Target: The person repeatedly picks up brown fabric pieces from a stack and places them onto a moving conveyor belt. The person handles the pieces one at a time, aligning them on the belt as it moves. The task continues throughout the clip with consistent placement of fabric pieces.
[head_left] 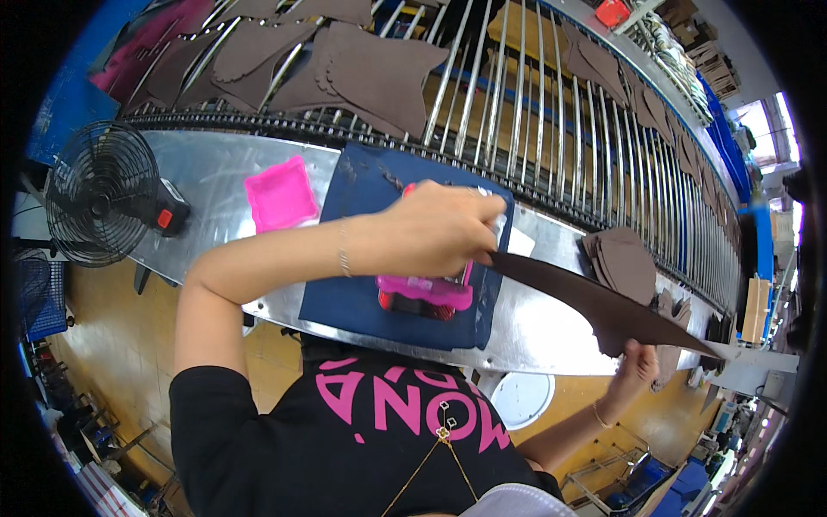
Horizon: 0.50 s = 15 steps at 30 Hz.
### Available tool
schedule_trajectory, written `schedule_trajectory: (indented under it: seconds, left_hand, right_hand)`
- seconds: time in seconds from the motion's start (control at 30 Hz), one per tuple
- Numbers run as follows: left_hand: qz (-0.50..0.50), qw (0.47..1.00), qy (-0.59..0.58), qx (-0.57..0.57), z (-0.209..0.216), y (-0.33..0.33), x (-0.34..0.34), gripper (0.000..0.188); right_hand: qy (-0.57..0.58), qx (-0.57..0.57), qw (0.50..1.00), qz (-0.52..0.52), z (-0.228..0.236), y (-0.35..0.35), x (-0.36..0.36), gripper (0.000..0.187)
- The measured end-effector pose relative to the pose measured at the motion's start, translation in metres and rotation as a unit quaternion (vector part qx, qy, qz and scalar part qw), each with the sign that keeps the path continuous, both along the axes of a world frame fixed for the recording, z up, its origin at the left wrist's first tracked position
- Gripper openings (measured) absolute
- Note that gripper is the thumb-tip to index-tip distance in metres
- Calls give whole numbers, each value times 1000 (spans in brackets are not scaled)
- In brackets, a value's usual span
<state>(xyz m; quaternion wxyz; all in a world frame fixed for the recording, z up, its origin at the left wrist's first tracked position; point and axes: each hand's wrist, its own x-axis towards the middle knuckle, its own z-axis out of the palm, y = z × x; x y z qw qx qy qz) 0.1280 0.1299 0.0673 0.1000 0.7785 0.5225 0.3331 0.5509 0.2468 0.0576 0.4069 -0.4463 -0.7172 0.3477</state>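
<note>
My left hand (444, 228) reaches across a dark blue mat (345, 258), its fingers closed on the left end of a dark brown flat cut piece (594, 302) that looks like leather. Lower right, my right hand (636, 372) pinches the lower edge of the same piece. Stretched between both hands, the piece hangs above the metal tabletop (543, 323). Beneath my left hand stands a pink-edged holder (431, 291) with red and black parts; my hand hides most of it. A pink square tray (282, 195) lies left of the mat.
A rack of metal rods (517, 103) runs along the far side, carrying several brown pieces (370, 73). More brown pieces are stacked (622, 263) at the table's right. A black fan (103, 194) stands at the left. Below the table is a white round lid or stool (523, 400).
</note>
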Motion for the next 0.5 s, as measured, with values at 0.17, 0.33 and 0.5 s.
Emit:
schedule_trajectory:
  seconds: [0.17, 0.33, 0.5]
  left_hand:
    - [75, 986, -150, 9, 15, 17, -11, 22]
    - [242, 904, -349, 51, -18, -14, -59, 27]
    - [410, 785, -461, 63, -92, -65, -48, 31]
  right_hand:
    - [141, -12, 989, 42, 38, 46, -43, 14]
    - [172, -108, 975, 88, 15, 127, -157, 32]
    - [225, -228, 937, 141, -44, 217, -303, 42]
